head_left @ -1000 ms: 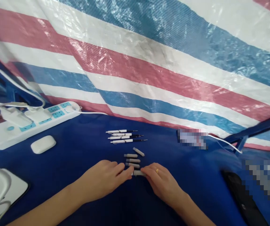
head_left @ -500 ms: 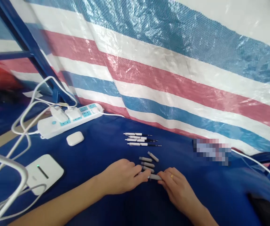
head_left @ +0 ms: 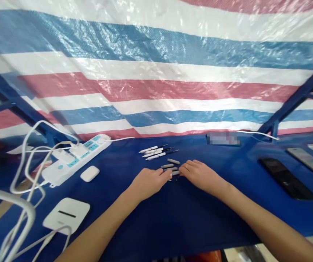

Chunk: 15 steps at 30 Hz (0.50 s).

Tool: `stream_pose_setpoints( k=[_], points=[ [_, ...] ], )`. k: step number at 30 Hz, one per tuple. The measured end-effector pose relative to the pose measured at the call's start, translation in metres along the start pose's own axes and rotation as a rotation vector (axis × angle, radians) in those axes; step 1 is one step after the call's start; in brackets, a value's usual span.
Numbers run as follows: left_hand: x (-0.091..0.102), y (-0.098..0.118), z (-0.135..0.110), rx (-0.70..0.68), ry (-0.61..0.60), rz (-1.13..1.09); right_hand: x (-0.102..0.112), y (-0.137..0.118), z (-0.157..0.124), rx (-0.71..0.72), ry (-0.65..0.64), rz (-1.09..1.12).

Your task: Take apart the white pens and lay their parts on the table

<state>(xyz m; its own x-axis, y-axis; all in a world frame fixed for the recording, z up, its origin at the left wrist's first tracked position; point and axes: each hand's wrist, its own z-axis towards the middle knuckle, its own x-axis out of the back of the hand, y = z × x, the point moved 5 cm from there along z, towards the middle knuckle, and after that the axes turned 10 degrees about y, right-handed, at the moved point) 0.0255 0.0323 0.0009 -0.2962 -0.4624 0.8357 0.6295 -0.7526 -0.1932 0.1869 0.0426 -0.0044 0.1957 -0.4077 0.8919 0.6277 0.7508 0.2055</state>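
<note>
Both hands lie low on the blue cloth (head_left: 178, 222), with the left hand (head_left: 147, 183) and the right hand (head_left: 202, 177) reaching in toward each other. Their fingers are stretched out, not curled into fists. A short grey tube (head_left: 175, 173) sits right between the fingertips, so close that you cannot tell if the hands grip it or only touch it. Two more grey tubes (head_left: 167, 166) lie just past it, side by side, and one slanted grey tube (head_left: 173, 161) lies a bit farther away. Farther still, four white pens (head_left: 156, 152) with black tips lie close together. Off to the left are a white power strip (head_left: 74, 163) with white plugs (head_left: 65, 156) in it, a small white earbud case (head_left: 90, 173), and a flat white box (head_left: 66, 214) with white cords (head_left: 27, 174) around it. Off to the right lie a black phone (head_left: 286, 178) and a second phone (head_left: 310, 162). A striped plastic tarp (head_left: 156, 91) hangs behind it all.
</note>
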Motion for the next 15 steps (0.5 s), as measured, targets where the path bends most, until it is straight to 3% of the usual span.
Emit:
stream_pose_setpoints(
  k=[5, 10, 15],
  points=[
    [-0.002, 0.007, 0.004, 0.013, 0.037, -0.020, 0.005, 0.003, -0.006, -0.010, -0.035, -0.012],
    [-0.013, 0.006, 0.003, 0.137, -0.104, -0.166, 0.002, 0.008, -0.007, -0.017, -0.082, 0.037],
    [-0.010, -0.006, 0.007, 0.166, -0.097, -0.223, 0.011, 0.013, 0.003, -0.153, -0.077, 0.156]
  ],
)
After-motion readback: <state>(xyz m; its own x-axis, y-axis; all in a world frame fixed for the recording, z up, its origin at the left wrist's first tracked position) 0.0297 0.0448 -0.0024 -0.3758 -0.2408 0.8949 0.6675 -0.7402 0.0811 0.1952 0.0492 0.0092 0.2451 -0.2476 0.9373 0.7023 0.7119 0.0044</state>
